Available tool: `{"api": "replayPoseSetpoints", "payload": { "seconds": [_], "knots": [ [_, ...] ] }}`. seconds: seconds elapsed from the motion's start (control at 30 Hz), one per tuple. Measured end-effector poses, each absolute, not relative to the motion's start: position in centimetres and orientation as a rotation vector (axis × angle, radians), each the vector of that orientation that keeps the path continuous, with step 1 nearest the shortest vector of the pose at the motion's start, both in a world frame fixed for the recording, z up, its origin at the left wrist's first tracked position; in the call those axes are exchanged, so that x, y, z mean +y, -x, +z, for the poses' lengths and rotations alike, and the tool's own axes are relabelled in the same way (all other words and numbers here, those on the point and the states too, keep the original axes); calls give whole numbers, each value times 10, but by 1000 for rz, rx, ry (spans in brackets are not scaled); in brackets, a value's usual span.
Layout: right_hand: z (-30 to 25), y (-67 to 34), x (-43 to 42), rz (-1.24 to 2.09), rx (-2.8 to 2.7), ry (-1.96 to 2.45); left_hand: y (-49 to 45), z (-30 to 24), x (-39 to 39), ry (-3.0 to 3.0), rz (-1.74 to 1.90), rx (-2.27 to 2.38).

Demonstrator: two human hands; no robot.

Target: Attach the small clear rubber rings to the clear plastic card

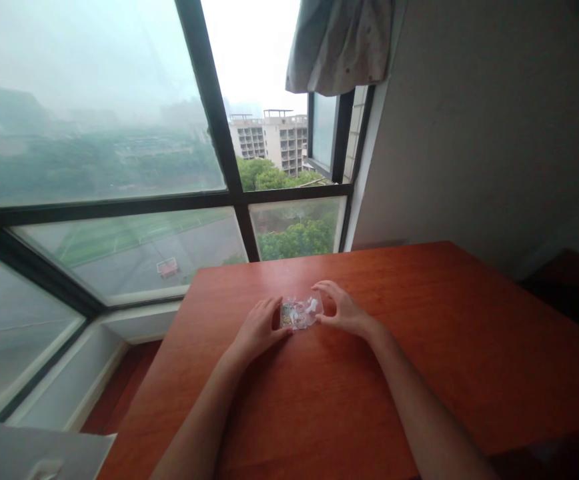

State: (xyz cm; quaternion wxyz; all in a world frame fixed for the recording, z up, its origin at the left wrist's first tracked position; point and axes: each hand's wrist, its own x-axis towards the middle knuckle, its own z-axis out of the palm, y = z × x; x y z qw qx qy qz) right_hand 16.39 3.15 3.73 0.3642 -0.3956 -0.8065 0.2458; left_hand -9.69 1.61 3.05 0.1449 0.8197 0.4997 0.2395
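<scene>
A small clear plastic packet or box [299, 313] lies on the reddish-brown wooden table, with small bits in it, some yellowish, some pale. Whether its walls are stiff or soft I cannot make out. Around its left end, my left hand [262, 325] is curled, the thumb at the near corner and the fingertips at the far left corner. My right hand [342, 310] is at the other end, fingers and thumb spread in a C shape. Its thumb meets or nearly meets the right edge, and the fingertips hover by the far right corner.
The wooden table [469, 347] reaches toward a dark-framed window [239, 193] ahead and left. A grey curtain [339, 47] hangs above a tilted-open pane. To the right stands a plain wall [479, 133]. A white surface [34, 450] shows at lower left.
</scene>
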Motion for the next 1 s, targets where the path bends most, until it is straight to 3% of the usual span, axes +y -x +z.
{"api": "replayPoseSetpoints", "payload": {
  "seconds": [0.57,1.0],
  "knots": [
    [32,-131,21,703,-2183,889,71,29,4,-2446,670,1328],
    [34,-163,28,790,-2203,968,71,29,3,-2417,646,1389]
  ]
}}
